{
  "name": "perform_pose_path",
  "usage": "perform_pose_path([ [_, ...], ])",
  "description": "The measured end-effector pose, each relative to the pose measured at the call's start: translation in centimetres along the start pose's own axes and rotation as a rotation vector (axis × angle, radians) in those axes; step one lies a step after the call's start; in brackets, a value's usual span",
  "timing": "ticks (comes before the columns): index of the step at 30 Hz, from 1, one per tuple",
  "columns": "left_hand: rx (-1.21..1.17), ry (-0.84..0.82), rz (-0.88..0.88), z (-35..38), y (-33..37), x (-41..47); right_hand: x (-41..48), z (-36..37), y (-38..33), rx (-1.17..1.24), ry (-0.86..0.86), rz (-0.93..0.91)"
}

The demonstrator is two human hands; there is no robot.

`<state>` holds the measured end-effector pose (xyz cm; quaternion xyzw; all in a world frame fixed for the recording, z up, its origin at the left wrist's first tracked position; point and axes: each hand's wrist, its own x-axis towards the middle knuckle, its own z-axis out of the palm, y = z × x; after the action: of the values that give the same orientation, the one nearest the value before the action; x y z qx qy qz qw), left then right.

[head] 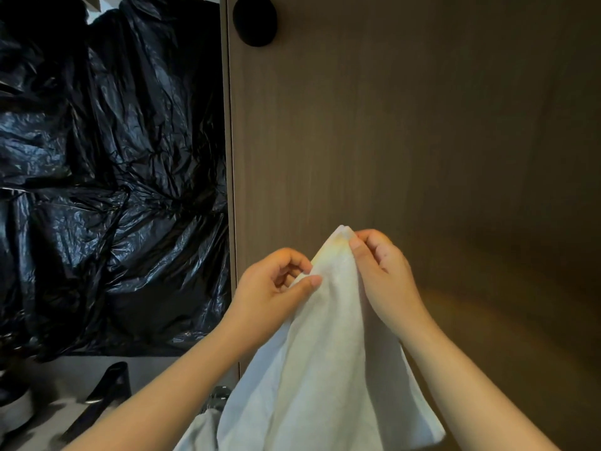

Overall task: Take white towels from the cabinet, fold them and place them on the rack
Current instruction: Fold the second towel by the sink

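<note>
The 2 hands are raised close together in front of the person, each pinching the same white towel (325,359). The right hand (380,275) sits slightly higher, its thumb and curled fingers nipping the towel's topmost corner into a peak. The left hand (276,288) is just beside and a little lower, thumb and forefinger closed on the towel's left edge. A narrow strip of cloth separates the hands. From these 2 grips the towel hangs down between the forearms, widening into loose folds and running out of view at the bottom edge. Behind the hands and towel stands a dark brown wood-grain panel (422,125) with a round black knob (254,19) near its upper left corner. To the left of the panel's edge, crumpled glossy black plastic (113,157) fills the opening. Below the plastic lies a grey surface (156,369) carrying a dark, slanted object (107,395) whose nature cannot be told.
</note>
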<state>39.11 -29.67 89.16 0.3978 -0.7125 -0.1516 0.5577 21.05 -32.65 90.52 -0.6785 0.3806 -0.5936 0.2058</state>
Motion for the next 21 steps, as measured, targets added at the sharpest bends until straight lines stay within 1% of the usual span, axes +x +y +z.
perform_pose_path([
  [4, -0.011, 0.009, -0.014, 0.1, 0.0, -0.3, 0.4, -0.4, -0.3, -0.051, -0.093, -0.025],
  [7, -0.047, 0.011, -0.019, 0.2, 0.3, -0.4, 0.8, -0.6, -0.6, -0.067, -0.058, -0.073],
  [10, -0.023, -0.067, -0.007, 0.5, 0.4, -0.4, 1.3, -0.5, -1.1, -0.113, -0.012, -0.147],
  [13, 0.033, -0.149, -0.021, 0.5, -0.1, -0.6, 2.1, -0.9, -1.9, -0.137, 0.016, -0.188],
  [15, 0.113, -0.163, -0.018, 0.5, -0.7, -0.8, 2.5, -1.3, -2.3, -0.147, 0.031, -0.201],
  [18, 0.255, -0.196, -0.037, 0.6, -1.8, -1.2, 2.9, -1.9, -2.7, -0.153, 0.047, -0.205],
  [21, 0.338, -0.265, -0.068, 0.7, -3.2, -2.0, 3.3, -2.4, -3.0, -0.146, 0.064, -0.186],
])
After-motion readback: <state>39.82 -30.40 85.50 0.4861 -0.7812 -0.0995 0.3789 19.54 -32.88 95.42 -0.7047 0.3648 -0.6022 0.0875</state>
